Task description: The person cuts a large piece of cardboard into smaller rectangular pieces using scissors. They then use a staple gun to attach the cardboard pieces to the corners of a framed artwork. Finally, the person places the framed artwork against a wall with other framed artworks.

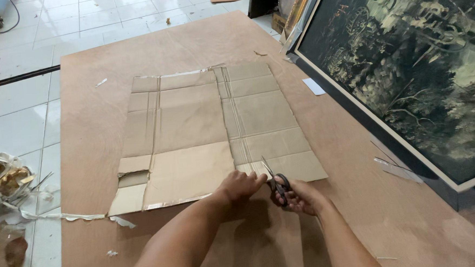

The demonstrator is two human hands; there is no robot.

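Note:
A flattened brown cardboard sheet (pixel 193 125) with fold creases lies on a large plywood board (pixel 109 70) on the floor. My right hand (pixel 300 196) grips a pair of dark-handled scissors (pixel 275 179), whose blades point up into the cardboard's near edge along a crease. My left hand (pixel 241 185) presses flat on the cardboard just left of the blades, holding the sheet down. Both forearms reach in from the bottom of the view.
A big framed dark painting (pixel 407 65) lies along the board's right side. Torn tape and paper scraps (pixel 4 186) are piled on the white tiled floor at left. A small white card (pixel 313 86) and thin strips (pixel 396 169) lie near the frame.

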